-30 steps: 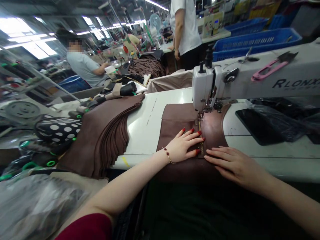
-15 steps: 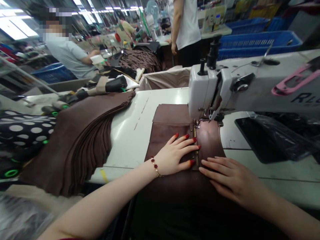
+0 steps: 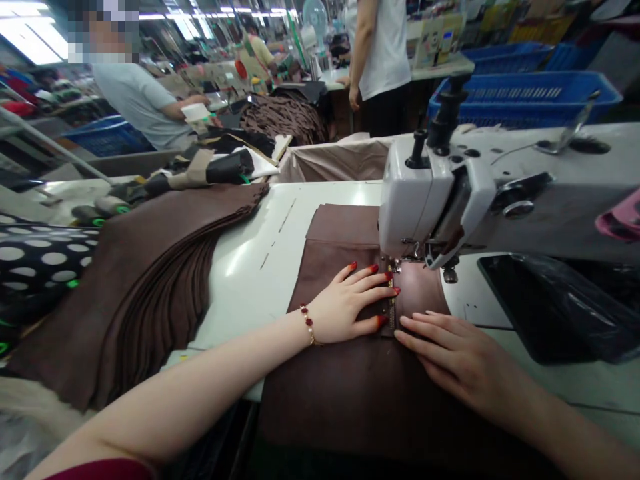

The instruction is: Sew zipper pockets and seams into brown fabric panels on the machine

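Note:
A brown leather-like panel (image 3: 325, 270) lies flat on the sewing table, its near part hanging toward me. A brass-toothed zipper (image 3: 391, 308) runs along it up to the presser foot of the white sewing machine (image 3: 415, 200). My left hand (image 3: 345, 303) rests spread on the panel, left of the zipper, with its fingertips at the zipper's edge. To the right of the zipper, my right hand (image 3: 450, 350) lies flat with fingers stretched out, fingertips touching the panel. Neither hand grips anything. The needle area is partly hidden by the machine head.
A fanned stack of brown panels (image 3: 150, 267) lies at the left, near thread cones (image 3: 100, 210). A black phone-like slab (image 3: 520, 313) and clear plastic lie under the machine arm. Behind are blue baskets (image 3: 525, 93), a person in grey (image 3: 135, 100) and a person standing in white (image 3: 383, 53).
The view has shifted slightly, so the machine appears larger and lower. Both hands keep nearly the same place on the panel, and more of its near part shows.

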Demonstrator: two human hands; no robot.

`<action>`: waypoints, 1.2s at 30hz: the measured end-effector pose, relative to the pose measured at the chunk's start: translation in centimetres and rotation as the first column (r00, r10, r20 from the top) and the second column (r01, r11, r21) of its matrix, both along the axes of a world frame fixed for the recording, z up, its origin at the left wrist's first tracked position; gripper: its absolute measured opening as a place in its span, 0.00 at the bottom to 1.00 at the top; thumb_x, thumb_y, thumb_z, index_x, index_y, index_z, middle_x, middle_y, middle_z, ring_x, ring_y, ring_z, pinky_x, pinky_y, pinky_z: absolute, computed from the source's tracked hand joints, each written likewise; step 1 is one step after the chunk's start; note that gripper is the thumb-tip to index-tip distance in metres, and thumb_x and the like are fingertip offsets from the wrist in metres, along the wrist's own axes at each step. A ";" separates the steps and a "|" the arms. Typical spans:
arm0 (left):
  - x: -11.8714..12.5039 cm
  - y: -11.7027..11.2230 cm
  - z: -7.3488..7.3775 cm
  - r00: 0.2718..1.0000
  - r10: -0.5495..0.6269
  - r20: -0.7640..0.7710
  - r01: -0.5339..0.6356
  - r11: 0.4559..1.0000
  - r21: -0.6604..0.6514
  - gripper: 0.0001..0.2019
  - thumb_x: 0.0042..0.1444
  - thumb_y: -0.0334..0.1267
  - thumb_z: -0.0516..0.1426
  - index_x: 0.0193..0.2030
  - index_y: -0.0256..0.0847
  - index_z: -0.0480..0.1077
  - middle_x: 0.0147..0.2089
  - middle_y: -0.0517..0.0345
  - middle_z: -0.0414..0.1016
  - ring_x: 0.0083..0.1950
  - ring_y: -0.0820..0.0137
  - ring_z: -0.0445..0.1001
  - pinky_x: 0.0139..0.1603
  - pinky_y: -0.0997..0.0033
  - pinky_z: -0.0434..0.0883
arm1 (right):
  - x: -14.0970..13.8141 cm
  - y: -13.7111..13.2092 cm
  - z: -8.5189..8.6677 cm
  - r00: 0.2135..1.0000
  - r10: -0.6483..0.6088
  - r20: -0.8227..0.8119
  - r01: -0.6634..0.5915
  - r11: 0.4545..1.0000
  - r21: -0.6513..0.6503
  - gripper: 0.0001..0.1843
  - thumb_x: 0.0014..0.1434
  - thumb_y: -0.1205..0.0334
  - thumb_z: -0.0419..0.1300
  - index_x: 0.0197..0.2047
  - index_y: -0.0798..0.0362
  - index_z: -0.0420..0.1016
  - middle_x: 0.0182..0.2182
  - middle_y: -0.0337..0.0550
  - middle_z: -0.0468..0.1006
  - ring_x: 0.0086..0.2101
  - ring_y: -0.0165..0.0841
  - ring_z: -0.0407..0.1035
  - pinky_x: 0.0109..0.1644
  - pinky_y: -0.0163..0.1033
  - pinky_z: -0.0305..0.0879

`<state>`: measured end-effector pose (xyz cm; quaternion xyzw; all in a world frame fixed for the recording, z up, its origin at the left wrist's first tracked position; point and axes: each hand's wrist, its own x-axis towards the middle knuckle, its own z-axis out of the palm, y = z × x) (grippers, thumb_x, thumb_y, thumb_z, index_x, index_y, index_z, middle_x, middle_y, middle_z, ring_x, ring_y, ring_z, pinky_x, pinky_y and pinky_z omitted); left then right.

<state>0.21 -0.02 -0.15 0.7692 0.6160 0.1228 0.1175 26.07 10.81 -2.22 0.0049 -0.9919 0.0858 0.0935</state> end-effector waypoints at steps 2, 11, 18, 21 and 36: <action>-0.4 0.3 0.1 1.000 -0.015 0.002 0.015 1.000 0.007 0.27 0.62 0.48 0.55 0.67 0.53 0.59 0.71 0.57 0.58 0.73 0.57 0.50 0.73 0.45 0.44 | -0.4 0.4 0.0 1.000 0.000 -0.005 0.000 1.000 -0.014 0.28 0.65 0.64 0.53 0.68 0.44 0.59 0.64 0.39 0.66 0.61 0.39 0.61 0.61 0.52 0.66; -0.8 -2.3 0.7 0.977 -0.190 0.091 0.197 0.978 -0.073 0.26 0.64 0.33 0.49 0.68 0.48 0.56 0.70 0.57 0.60 0.73 0.66 0.52 0.75 0.56 0.41 | -2.3 2.6 0.3 1.000 0.007 -0.030 -0.008 1.000 -0.026 0.26 0.66 0.64 0.53 0.67 0.44 0.61 0.62 0.40 0.68 0.59 0.40 0.64 0.60 0.53 0.66; -2.6 -0.1 0.3 0.974 -0.216 0.072 0.220 0.974 -0.048 0.27 0.62 0.32 0.51 0.68 0.48 0.57 0.70 0.57 0.60 0.73 0.65 0.53 0.75 0.55 0.43 | -3.7 4.6 0.6 1.000 0.011 0.001 -0.011 0.999 -0.035 0.24 0.67 0.65 0.51 0.65 0.45 0.63 0.64 0.40 0.66 0.60 0.39 0.63 0.62 0.53 0.65; -3.2 0.9 0.3 0.973 -0.221 0.069 0.224 0.974 -0.034 0.27 0.62 0.32 0.51 0.68 0.48 0.57 0.70 0.57 0.60 0.72 0.65 0.54 0.75 0.55 0.44 | -3.8 5.2 0.2 0.999 0.014 -0.033 -0.016 0.999 -0.049 0.25 0.67 0.66 0.51 0.66 0.47 0.62 0.64 0.43 0.65 0.63 0.40 0.60 0.64 0.52 0.63; -5.3 4.1 0.0 0.968 -0.243 0.068 0.243 0.970 0.004 0.27 0.60 0.34 0.54 0.67 0.49 0.59 0.69 0.56 0.62 0.71 0.63 0.56 0.73 0.51 0.50 | -4.2 6.0 -1.3 0.977 -0.153 -0.148 0.137 0.984 -0.114 0.23 0.65 0.67 0.53 0.63 0.51 0.66 0.60 0.48 0.71 0.57 0.39 0.68 0.62 0.48 0.67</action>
